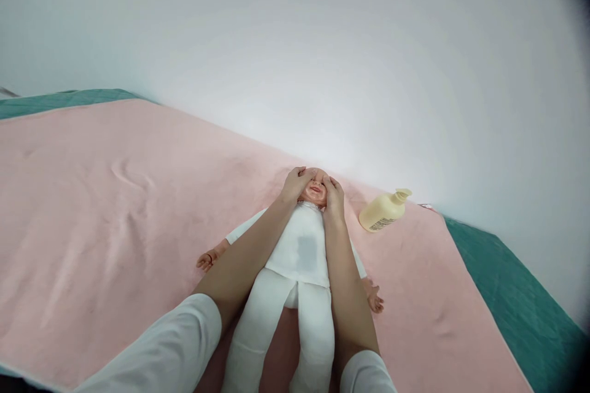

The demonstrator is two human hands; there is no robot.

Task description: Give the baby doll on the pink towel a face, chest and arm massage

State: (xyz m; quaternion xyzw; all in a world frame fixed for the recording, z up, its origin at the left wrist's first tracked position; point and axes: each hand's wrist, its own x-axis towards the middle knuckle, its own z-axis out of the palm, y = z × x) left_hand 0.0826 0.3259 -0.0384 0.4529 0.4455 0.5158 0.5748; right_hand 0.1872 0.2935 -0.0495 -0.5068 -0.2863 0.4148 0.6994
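Note:
A baby doll [295,245] in a white top and white trousers lies on its back on a pink blanket [115,209], its head toward the wall. My left hand [296,183] cups one side of the doll's head, with the thumb reaching over the brow. On the other side, my right hand [335,190] is curled round the head, its thumb near the eye. Most of my fingers are hidden behind the head. Between my hands the doll's mouth and chin show. The doll's arms stretch out to either side, beyond my forearms.
A pale yellow pump bottle [382,211] leans on the blanket to the right of the doll's head. Behind the head rises a white wall [295,49]. Green fabric [502,282] shows past the blanket's edge at right and at far left.

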